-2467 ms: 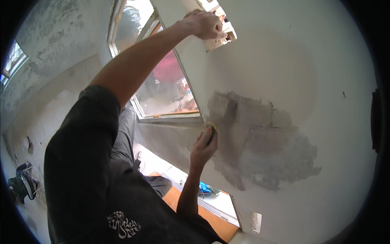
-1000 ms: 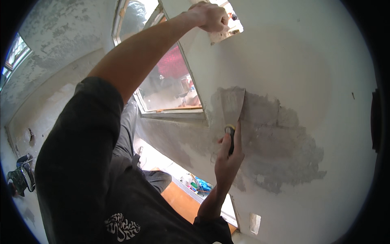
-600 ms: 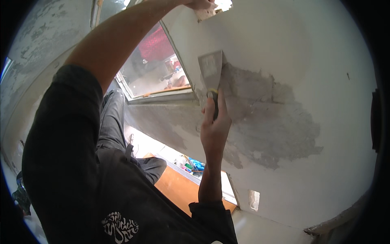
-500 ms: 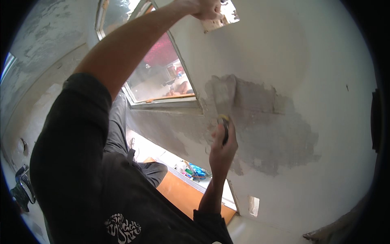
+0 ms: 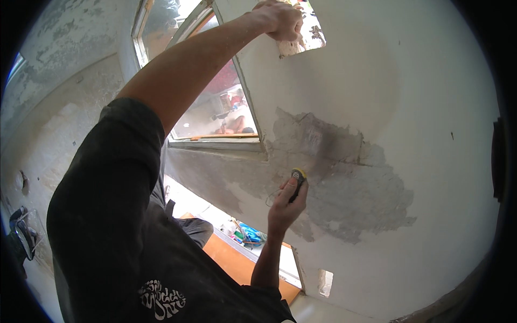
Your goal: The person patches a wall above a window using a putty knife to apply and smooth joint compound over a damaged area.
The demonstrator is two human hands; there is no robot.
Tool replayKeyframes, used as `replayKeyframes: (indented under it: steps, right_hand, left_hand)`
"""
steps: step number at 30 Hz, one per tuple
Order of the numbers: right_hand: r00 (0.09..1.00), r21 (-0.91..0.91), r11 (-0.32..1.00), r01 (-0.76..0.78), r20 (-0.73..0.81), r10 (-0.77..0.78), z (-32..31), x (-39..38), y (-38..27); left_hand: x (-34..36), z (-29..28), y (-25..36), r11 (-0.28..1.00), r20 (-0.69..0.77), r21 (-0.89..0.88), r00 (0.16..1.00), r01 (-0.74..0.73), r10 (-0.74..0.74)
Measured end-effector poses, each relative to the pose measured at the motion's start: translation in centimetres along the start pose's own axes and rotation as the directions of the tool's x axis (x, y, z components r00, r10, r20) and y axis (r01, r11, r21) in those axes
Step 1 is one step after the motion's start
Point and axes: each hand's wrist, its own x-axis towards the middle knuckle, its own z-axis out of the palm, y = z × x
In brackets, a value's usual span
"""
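- Two bare hands are at a pale wall: the left hand at the top centre of the frame, the right hand just below the centre.
- The right hand is wrapped round the dark handle of a scraper, whose yellow-edged collar shows above the thumb; its blade is too blurred to make out.
- The scraper lies near the centre of the frame, over the lower left part of a rough grey patch on the wall.
- The left hand, fingers curled in, is at the left side of a bright rectangular opening; whether it grips the edge cannot be told.
- Left of the grey patch, a framed window runs toward the upper left, partly covered by the left forearm.
- Small and upright, a pale recess sits in the wall at the lower right of centre.
- An orange board and a blue bundle lie at the lower centre.
- A dark shirt with a white emblem fills much of the lower left.
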Motion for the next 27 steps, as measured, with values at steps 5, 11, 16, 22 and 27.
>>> replayKeyframes:
  steps: [5,11,16,22,27]
  right_hand:
    - [0.997,0.002,0.997,0.077,-0.015,-0.077,3.6,0.7,-0.1]
    - [0.998,0.082,0.995,-0.058,0.031,0.055,0.6,-0.1,-2.9]
    - [0.998,0.07,0.996,0.052,0.033,-0.054,3.8,1.4,-1.3]
    - [0.989,0.063,0.992,-0.106,0.107,0.099,1.0,0.3,-1.9]
    - [0.991,-0.012,0.999,0.031,0.13,-0.03,3.3,1.6,-1.0]
  left_hand:
    - [-0.4,-0.3,-0.5,0.999,-0.012,0.046,1.0,0.003,-0.002]
    - [1.4,1.1,-1.8,0.999,-0.001,0.05,1.0,0.018,-0.018]
    - [1.5,2.3,-2.6,0.998,-0.042,0.066,0.999,0.015,-0.012]
    - [1.7,2.6,-1.9,0.997,-0.012,0.077,1.0,0.028,-0.027]
    - [0.7,1.4,-2.6,0.989,-0.021,0.13,0.998,0.065,-0.062]
